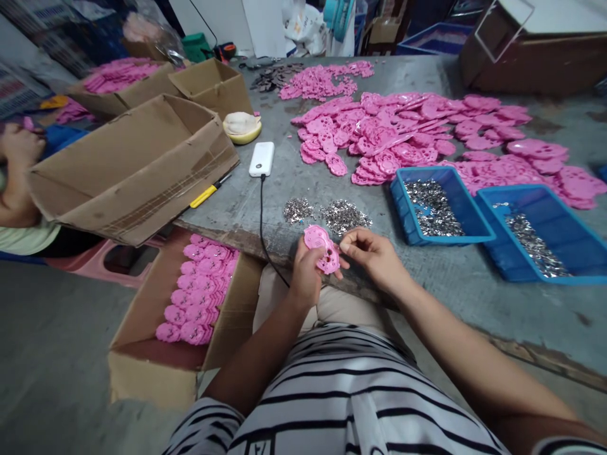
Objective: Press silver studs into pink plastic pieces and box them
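Note:
My left hand (308, 273) grips a pink plastic part (318, 239), a flat moulded piece with holes, just over the table's front edge. Close to its right side is my right hand (367, 251), thumb and forefinger pinched together; whatever sits between the fingertips is too small to make out. Beyond the hands lie two small heaps of shiny metal pieces, a larger heap (345, 216) and a smaller heap (298, 210).
Two blue bins, a left bin (443, 240) and a right bin (516, 272), hold metal pieces. Pink parts (393, 136) cover the table's back. A cardboard box (152, 373) with stacked pink parts stands lower left. A yellow-handled tool (203, 196), white power bank (262, 158) and person (19, 183) are left.

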`<state>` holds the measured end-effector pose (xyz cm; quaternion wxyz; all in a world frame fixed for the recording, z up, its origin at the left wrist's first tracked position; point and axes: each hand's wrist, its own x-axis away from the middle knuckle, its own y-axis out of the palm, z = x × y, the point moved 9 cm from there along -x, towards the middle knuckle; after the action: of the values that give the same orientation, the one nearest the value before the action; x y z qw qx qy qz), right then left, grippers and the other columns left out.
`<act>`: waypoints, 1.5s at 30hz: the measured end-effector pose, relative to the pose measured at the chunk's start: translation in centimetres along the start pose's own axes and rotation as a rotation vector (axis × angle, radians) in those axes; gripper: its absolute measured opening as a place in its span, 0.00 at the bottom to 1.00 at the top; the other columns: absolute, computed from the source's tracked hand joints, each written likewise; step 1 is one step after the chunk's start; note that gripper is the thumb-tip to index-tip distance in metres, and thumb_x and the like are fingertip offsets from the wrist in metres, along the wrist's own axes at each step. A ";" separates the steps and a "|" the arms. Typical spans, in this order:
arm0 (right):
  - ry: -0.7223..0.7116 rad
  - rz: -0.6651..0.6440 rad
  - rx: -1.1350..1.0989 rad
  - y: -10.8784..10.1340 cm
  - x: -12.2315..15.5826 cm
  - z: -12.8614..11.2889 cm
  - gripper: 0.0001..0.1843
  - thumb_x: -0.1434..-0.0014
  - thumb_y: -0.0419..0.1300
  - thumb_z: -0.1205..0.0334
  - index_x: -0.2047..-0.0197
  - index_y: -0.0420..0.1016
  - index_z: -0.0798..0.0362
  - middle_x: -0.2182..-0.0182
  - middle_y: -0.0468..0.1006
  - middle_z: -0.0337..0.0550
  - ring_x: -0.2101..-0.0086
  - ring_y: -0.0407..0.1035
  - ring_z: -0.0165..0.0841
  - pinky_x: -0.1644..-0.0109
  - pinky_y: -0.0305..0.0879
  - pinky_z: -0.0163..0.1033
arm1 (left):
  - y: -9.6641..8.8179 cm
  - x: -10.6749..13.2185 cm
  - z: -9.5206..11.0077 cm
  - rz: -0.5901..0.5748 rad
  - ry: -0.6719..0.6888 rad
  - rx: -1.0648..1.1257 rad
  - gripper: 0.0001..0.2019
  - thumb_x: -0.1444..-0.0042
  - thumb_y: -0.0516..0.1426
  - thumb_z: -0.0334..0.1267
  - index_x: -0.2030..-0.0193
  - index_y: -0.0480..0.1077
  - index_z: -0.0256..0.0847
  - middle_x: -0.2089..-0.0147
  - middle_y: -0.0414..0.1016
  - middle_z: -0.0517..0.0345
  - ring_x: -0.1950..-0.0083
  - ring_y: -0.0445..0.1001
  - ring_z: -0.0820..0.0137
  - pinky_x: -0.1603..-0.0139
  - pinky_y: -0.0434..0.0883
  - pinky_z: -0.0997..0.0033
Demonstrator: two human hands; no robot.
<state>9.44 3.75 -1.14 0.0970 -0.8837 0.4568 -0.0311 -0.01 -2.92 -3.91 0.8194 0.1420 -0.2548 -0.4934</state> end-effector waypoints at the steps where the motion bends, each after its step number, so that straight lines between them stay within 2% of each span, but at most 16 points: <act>1: -0.038 0.004 0.036 -0.1 0.0 -0.6 0.10 0.47 0.61 0.56 0.75 0.71 0.52 0.71 0.72 0.42 0.66 0.67 0.34 0.59 0.63 0.41 | 0.4 0.1 -0.1 -0.042 -0.046 0.050 0.16 0.57 0.56 0.40 0.60 0.59 0.41 0.69 0.72 0.60 0.72 0.76 0.67 0.80 0.68 0.75; 3: -0.086 -0.028 0.098 0.0 0.0 -1.5 0.10 0.46 0.61 0.59 0.77 0.72 0.52 0.66 0.72 0.45 0.60 0.68 0.36 0.54 0.63 0.43 | 0.6 0.1 -0.2 -0.073 -0.096 0.099 0.15 0.55 0.54 0.41 0.60 0.59 0.41 0.68 0.71 0.59 0.70 0.76 0.67 0.79 0.69 0.74; 5: -0.080 -0.080 0.136 0.5 0.0 -1.8 0.10 0.46 0.59 0.61 0.77 0.73 0.53 0.64 0.72 0.46 0.60 0.68 0.36 0.54 0.64 0.43 | 0.4 0.1 -0.2 -0.064 -0.093 0.113 0.14 0.53 0.53 0.40 0.59 0.60 0.41 0.68 0.70 0.59 0.70 0.76 0.68 0.79 0.69 0.75; 9: -0.036 -0.146 0.153 1.1 0.1 -1.8 0.09 0.45 0.59 0.62 0.76 0.73 0.53 0.61 0.72 0.45 0.70 0.67 0.30 0.60 0.67 0.41 | 0.6 0.1 -0.4 -0.074 -0.094 0.108 0.12 0.51 0.53 0.39 0.59 0.60 0.41 0.69 0.69 0.60 0.72 0.74 0.70 0.80 0.68 0.76; 13: -0.005 -0.199 0.140 1.4 0.2 -1.4 0.10 0.45 0.59 0.61 0.77 0.71 0.54 0.64 0.72 0.43 0.75 0.65 0.27 0.62 0.67 0.41 | 1.0 0.2 -0.5 -0.088 -0.122 0.109 0.12 0.51 0.52 0.38 0.59 0.59 0.41 0.70 0.68 0.62 0.75 0.73 0.71 0.81 0.68 0.77; 18: -0.051 -0.175 0.211 1.2 0.1 -1.7 0.09 0.46 0.59 0.65 0.77 0.72 0.53 0.66 0.72 0.44 0.66 0.68 0.33 0.58 0.66 0.42 | 0.6 0.2 -0.2 -0.036 -0.096 0.103 0.10 0.51 0.52 0.36 0.60 0.60 0.41 0.72 0.66 0.64 0.73 0.74 0.71 0.79 0.70 0.78; 26: -0.096 -0.160 0.260 1.2 0.1 -1.7 0.07 0.47 0.59 0.68 0.76 0.71 0.52 0.66 0.72 0.44 0.63 0.67 0.34 0.57 0.64 0.42 | 0.9 0.3 -0.5 -0.045 -0.133 0.077 0.10 0.51 0.50 0.36 0.60 0.59 0.41 0.71 0.68 0.62 0.72 0.75 0.69 0.79 0.70 0.76; 30: -0.138 -0.073 0.291 0.8 0.5 -1.5 0.01 0.46 0.59 0.64 0.68 0.70 0.52 0.62 0.73 0.45 0.67 0.66 0.33 0.61 0.64 0.41 | 1.4 0.4 -0.6 -0.076 -0.144 0.086 0.11 0.50 0.50 0.37 0.58 0.59 0.42 0.70 0.69 0.60 0.70 0.75 0.67 0.79 0.70 0.75; 32: -0.160 -0.077 0.306 0.4 0.4 -1.7 0.04 0.45 0.60 0.62 0.65 0.70 0.51 0.62 0.73 0.44 0.67 0.66 0.33 0.61 0.64 0.41 | 1.6 0.4 -0.7 -0.101 -0.147 0.081 0.12 0.51 0.51 0.39 0.58 0.58 0.42 0.68 0.71 0.59 0.70 0.76 0.66 0.79 0.70 0.74; 34: -0.155 -0.038 0.320 -1.5 -0.3 -2.0 0.05 0.44 0.59 0.60 0.64 0.71 0.50 0.63 0.74 0.44 0.66 0.67 0.34 0.61 0.64 0.40 | 1.7 0.4 -0.7 -0.137 -0.147 0.061 0.14 0.51 0.52 0.41 0.58 0.57 0.42 0.67 0.73 0.58 0.70 0.77 0.66 0.80 0.69 0.75; 35: -0.137 0.033 0.347 -3.4 -0.9 -2.3 0.05 0.43 0.58 0.59 0.62 0.71 0.50 0.63 0.75 0.44 0.66 0.67 0.34 0.61 0.64 0.40 | 1.8 0.4 -0.7 -0.156 -0.142 0.049 0.14 0.52 0.53 0.42 0.58 0.57 0.42 0.67 0.73 0.58 0.70 0.77 0.66 0.81 0.68 0.75; 38: -0.020 0.427 0.620 -11.3 -2.6 -3.4 0.10 0.41 0.56 0.63 0.56 0.73 0.52 0.63 0.75 0.46 0.66 0.66 0.34 0.60 0.62 0.40 | 1.7 0.6 -0.5 -0.191 -0.104 0.008 0.16 0.54 0.54 0.42 0.59 0.56 0.42 0.68 0.74 0.58 0.73 0.77 0.66 0.83 0.65 0.76; 39: 0.061 0.520 0.762 -13.5 -3.0 -3.5 0.12 0.41 0.57 0.64 0.54 0.73 0.56 0.61 0.75 0.49 0.65 0.66 0.34 0.58 0.61 0.40 | 1.6 0.7 -0.4 -0.194 -0.090 -0.006 0.17 0.54 0.55 0.40 0.59 0.55 0.42 0.69 0.74 0.59 0.74 0.76 0.67 0.84 0.64 0.76; 40: 0.151 0.537 0.911 -15.1 -3.6 -3.3 0.15 0.42 0.58 0.65 0.52 0.74 0.59 0.58 0.75 0.54 0.63 0.66 0.36 0.58 0.60 0.41 | 1.5 0.8 -0.4 -0.195 -0.080 -0.021 0.17 0.55 0.55 0.39 0.59 0.55 0.42 0.69 0.75 0.60 0.76 0.76 0.67 0.85 0.64 0.76; 42: 0.337 0.362 1.159 -16.3 -4.7 -1.7 0.17 0.42 0.59 0.65 0.51 0.75 0.62 0.53 0.73 0.62 0.59 0.66 0.39 0.59 0.58 0.42 | 1.5 1.0 -0.4 -0.201 -0.075 -0.045 0.18 0.56 0.56 0.36 0.58 0.55 0.42 0.69 0.75 0.61 0.77 0.75 0.68 0.85 0.63 0.76; 45: 0.511 0.091 1.299 -16.0 -4.8 1.2 0.16 0.41 0.56 0.65 0.53 0.78 0.62 0.53 0.74 0.65 0.58 0.68 0.42 0.62 0.56 0.41 | 1.5 1.1 -0.7 -0.216 -0.088 -0.057 0.18 0.56 0.56 0.35 0.58 0.55 0.41 0.69 0.75 0.61 0.77 0.75 0.68 0.85 0.63 0.76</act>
<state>19.65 16.90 1.06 0.4966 -0.5916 0.3908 -0.5006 1.93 -3.17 -3.47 0.7532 0.1232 -0.2597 -0.5916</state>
